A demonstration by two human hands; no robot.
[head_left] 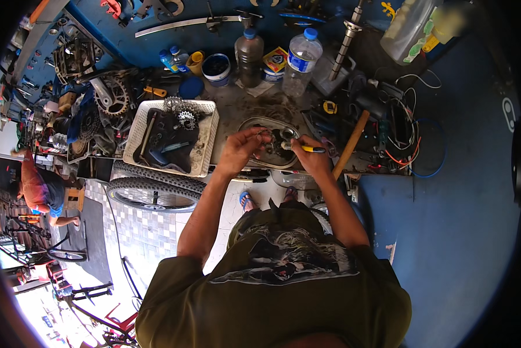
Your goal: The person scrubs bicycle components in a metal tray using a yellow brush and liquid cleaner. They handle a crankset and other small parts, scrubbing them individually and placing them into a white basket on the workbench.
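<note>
Both my hands are over a shallow rounded metal tray (pixel 250 120) on the dirty workbench, with small dark parts and a ring-shaped metal piece (pixel 287 133) in it. My left hand (pixel 241 152) is closed in a pinch at the tray's left side; whatever is between its fingertips is too small to name. In my right hand (pixel 310 158), closed at the tray's right side, is a slim tool with a yellow-and-black handle (pixel 312 149). Its handle sticks out to the right, while its working end, near the ring-shaped piece, is too small to make out.
Left of the tray, a white plastic basket (pixel 213 136) holds sprockets and tools. Behind stand a dark bottle (pixel 249 58), a clear bottle (pixel 303 62) and tubs. A wooden handle (pixel 351 144) and tangled cables (pixel 402 136) lie right. Bicycle tyres (pixel 156 188) stand below; another person (pixel 42 188) is far left.
</note>
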